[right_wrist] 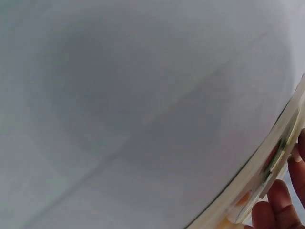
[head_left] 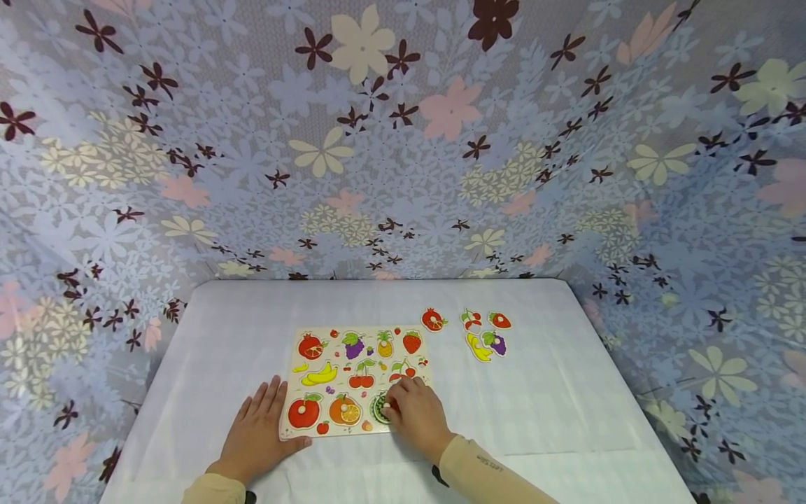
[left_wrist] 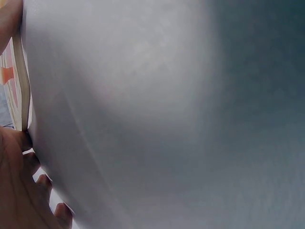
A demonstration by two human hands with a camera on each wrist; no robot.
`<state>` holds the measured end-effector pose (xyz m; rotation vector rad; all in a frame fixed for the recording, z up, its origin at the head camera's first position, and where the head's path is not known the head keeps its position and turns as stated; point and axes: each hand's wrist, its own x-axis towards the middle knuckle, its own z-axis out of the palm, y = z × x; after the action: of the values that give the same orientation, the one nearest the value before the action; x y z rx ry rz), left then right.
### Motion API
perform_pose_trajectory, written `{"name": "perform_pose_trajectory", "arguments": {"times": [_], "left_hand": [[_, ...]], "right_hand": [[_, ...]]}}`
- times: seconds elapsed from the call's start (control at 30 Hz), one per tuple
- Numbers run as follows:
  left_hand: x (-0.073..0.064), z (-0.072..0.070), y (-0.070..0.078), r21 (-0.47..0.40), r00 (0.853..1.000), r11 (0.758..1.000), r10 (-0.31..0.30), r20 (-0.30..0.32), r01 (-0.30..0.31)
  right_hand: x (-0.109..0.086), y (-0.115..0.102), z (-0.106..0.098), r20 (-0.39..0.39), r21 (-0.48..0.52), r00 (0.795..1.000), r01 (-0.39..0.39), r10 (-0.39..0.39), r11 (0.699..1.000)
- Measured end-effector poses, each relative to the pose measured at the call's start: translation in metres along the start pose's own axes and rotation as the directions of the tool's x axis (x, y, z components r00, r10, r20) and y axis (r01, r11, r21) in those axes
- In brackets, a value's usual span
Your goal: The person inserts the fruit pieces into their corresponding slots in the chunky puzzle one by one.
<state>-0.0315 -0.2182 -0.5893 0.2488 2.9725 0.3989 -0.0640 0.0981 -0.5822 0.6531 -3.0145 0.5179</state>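
A wooden fruit puzzle board lies on the white-covered table. My right hand is over its lower right corner and pinches a round green watermelon puzzle piece at the watermelon picture. In the right wrist view the fingertips are at the edge of a thin piece close over the board. My left hand rests flat at the board's left side, fingers spread on the table and thumb along the lower left corner. An apple piece and an orange piece with knobs sit on the bottom row.
Right of the board's top corner lie loose pieces: a pomegranate, cherries, a strawberry, bananas and grapes. The bananas and grapes overlap. A floral curtain hangs behind the table and along its sides.
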Motion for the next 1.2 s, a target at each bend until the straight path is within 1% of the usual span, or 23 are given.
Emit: {"name": "perform_pose_trajectory", "arguments": {"times": [0.1,0.33,0.63,0.73,0.87,0.93,1.0,1.2], "left_hand": [[0.001,0.0,-0.001,0.005,1.0,1.0,0.0,0.001,0.0],[0.0,0.001,-0.001,0.009,1.0,1.0,-0.002,0.009,0.002],[0.0,0.002,-0.002,0.009,1.0,1.0,0.003,0.006,-0.003],[0.0,0.002,-0.001,0.005,1.0,1.0,0.001,0.009,-0.001],[0.0,0.003,-0.001,-0.001,1.0,1.0,-0.004,0.01,0.004],[0.0,0.003,-0.001,-0.004,1.0,1.0,-0.004,0.01,0.004],[0.0,0.003,-0.001,-0.009,1.0,1.0,-0.006,0.007,0.006],[0.001,0.005,-0.004,0.001,1.0,1.0,0.002,-0.011,-0.002]], "right_hand": [[0.0,-0.002,0.0,0.014,-0.002,1.0,-0.012,0.012,1.0],[0.0,-0.004,0.001,-0.003,-0.042,1.0,0.014,-0.014,0.999],[0.002,-0.007,0.0,0.002,-0.024,1.0,-0.002,0.002,1.0],[0.004,-0.009,0.001,-0.022,-0.028,1.0,0.004,-0.005,1.0],[0.005,-0.011,0.005,-0.082,-0.046,0.996,0.021,-0.025,0.999],[0.005,-0.012,0.007,-0.095,-0.048,0.995,0.022,-0.027,0.999],[0.005,-0.012,0.007,-0.091,-0.043,0.996,0.018,-0.022,0.999],[0.005,-0.012,0.005,-0.045,-0.029,0.999,-0.025,0.024,0.999]]}}
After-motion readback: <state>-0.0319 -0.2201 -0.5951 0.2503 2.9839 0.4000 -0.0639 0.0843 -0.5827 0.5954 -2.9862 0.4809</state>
